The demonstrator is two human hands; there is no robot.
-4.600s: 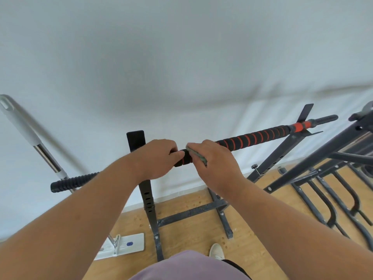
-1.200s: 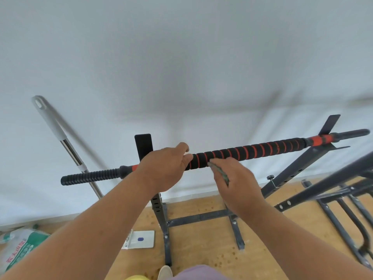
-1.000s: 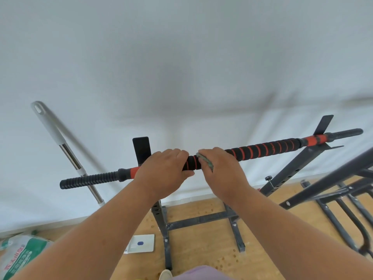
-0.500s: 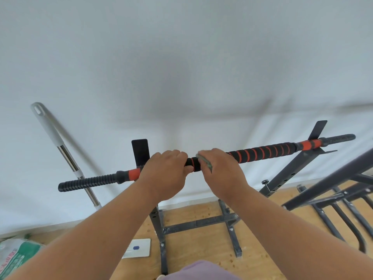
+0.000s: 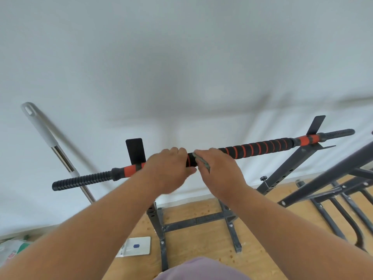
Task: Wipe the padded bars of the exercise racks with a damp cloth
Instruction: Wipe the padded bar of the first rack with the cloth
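Both hands wrap the foam-padded bar (image 5: 260, 148), black with orange spiral stripes, lying across the steel rack (image 5: 280, 174). The left hand (image 5: 165, 168) grips bare; the right hand (image 5: 220, 170) apparently clamps a thin greyish cloth (image 5: 202, 162) against the padding.

Both forearms are bare, with no sleeves, watch or rings visible on the left hand (image 5: 167, 168) or right hand (image 5: 220, 170). A lilac garment (image 5: 201, 269) covers the body below.

One head-worn view looks forward and down; close over the padded bar (image 5: 260, 148); wall behind.
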